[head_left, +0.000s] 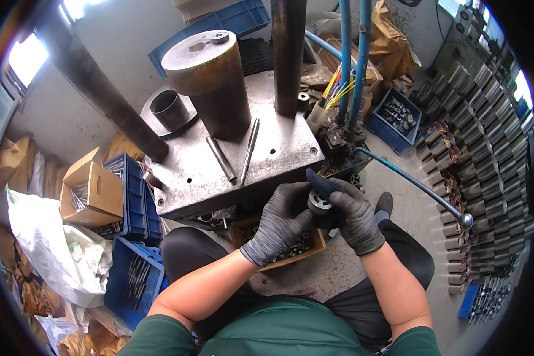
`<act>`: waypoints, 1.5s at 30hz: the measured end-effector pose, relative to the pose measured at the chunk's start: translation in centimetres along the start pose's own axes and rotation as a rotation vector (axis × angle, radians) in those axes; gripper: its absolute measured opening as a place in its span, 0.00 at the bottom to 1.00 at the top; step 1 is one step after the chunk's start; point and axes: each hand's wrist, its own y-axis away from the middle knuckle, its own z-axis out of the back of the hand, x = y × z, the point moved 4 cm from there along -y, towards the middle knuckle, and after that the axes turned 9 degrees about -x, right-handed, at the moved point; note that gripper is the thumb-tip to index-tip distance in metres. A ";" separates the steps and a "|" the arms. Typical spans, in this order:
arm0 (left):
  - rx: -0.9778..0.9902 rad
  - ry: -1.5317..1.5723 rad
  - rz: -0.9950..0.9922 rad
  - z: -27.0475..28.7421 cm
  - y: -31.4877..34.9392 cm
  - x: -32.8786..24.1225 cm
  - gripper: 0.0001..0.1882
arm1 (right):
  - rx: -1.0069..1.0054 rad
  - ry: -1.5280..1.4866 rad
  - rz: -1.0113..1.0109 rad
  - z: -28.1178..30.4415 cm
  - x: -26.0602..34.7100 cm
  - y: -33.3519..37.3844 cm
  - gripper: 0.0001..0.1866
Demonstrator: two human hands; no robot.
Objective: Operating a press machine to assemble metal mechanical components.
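Together, both gloved hands meet just in front of the near edge of a steel press table (279,154). The left hand (279,222) curls its fingers around a small round metal part (320,203), a silvery disc with a dark centre hole, while the right hand (355,216) closes over it from the right, fingers bent against the rim. Below the hands sits an open cardboard box of small metal pieces (314,246). On the table lie two thin steel rods (221,159), with a large rusty cylinder (210,83) beyond them. Blue crates (130,202) stand to the left; rows of wound motor stators (486,154) fill the right.
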 end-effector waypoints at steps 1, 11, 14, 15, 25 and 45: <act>-0.001 -0.002 0.000 0.5 -0.2 0.1 0.25 | -0.050 0.084 0.109 -0.2 0.5 0.1 0.26; 0.161 0.143 0.336 0.4 0.0 0.5 0.20 | -0.191 0.364 0.496 0.2 1.8 0.7 0.20; 0.110 -0.103 0.098 0.9 0.1 0.7 0.19 | -0.376 0.172 0.394 3.0 2.5 0.1 0.23; 0.056 -0.229 -0.034 1.1 0.0 0.4 0.20 | -0.314 0.051 0.409 1.8 3.2 0.1 0.29; 0.171 -0.425 -0.408 -1.0 -1.4 -2.5 0.15 | -0.024 0.551 0.187 -1.2 -0.8 0.2 0.46; 0.135 0.354 0.307 0.8 -0.4 0.3 0.21 | -0.095 1.322 0.352 2.7 0.3 -1.5 0.26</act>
